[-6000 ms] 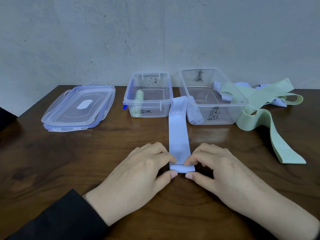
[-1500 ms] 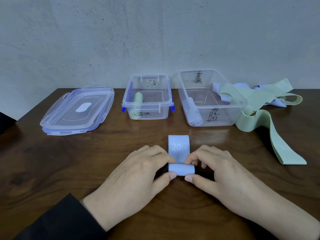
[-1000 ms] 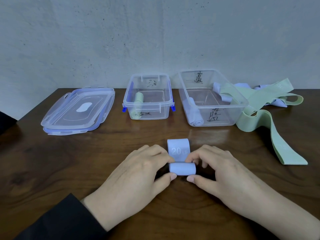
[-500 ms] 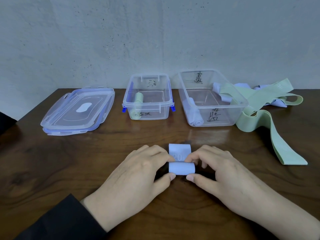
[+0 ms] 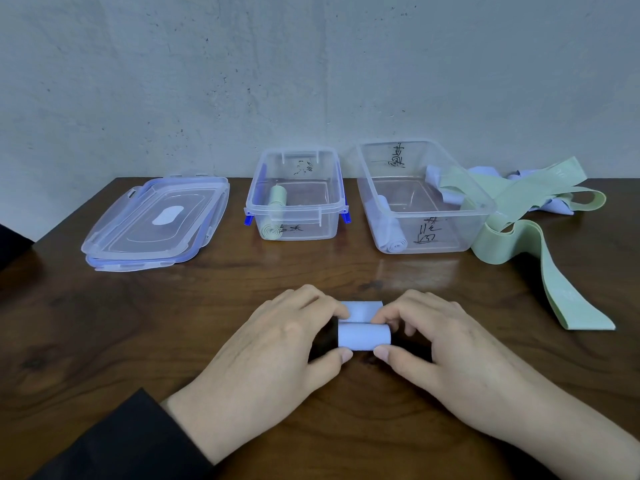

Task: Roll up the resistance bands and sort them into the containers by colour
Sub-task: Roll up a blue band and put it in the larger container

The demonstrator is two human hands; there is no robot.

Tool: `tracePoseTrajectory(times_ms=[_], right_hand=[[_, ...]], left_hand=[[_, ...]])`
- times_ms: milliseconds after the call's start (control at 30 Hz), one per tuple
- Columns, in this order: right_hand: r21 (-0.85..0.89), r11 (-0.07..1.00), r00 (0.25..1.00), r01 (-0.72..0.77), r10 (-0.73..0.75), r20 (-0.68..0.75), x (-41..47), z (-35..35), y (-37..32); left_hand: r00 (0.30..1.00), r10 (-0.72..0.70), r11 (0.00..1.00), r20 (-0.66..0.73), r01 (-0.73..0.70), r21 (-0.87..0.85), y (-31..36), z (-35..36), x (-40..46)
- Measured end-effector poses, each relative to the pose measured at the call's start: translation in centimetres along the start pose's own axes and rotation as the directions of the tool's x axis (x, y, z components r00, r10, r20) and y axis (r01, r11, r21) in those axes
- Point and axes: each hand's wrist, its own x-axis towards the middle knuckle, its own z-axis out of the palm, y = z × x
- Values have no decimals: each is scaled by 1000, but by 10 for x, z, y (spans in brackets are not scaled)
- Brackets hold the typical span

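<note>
Head view, lower centre of the frame: your left hand and right hand each keep a narrow grip on an end of the pale blue rubber band roll on the dark wooden tabletop. Keep edges aligned, roll the short tail under snugly, then pinch firmly.

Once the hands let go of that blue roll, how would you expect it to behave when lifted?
The blue roll will probably spring loose, since a flap is not yet wound in and both hands pinch its ends. It looks soft and light, like the limp green bands lying nearby. Its round shape may let it roll.
</note>
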Motion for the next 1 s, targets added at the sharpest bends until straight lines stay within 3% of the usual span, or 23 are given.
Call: tracePoseTrajectory(times_ms=[700,1000], right_hand=[[29,999,999,-33,34,-43,2,-1,0],[-4,999,965,32,-32,-259,11,10,5]], left_hand=[[999,15,999,-35,-14,35,-2,2,3],[998,27,994,-56,-20,111,-4,8,14]])
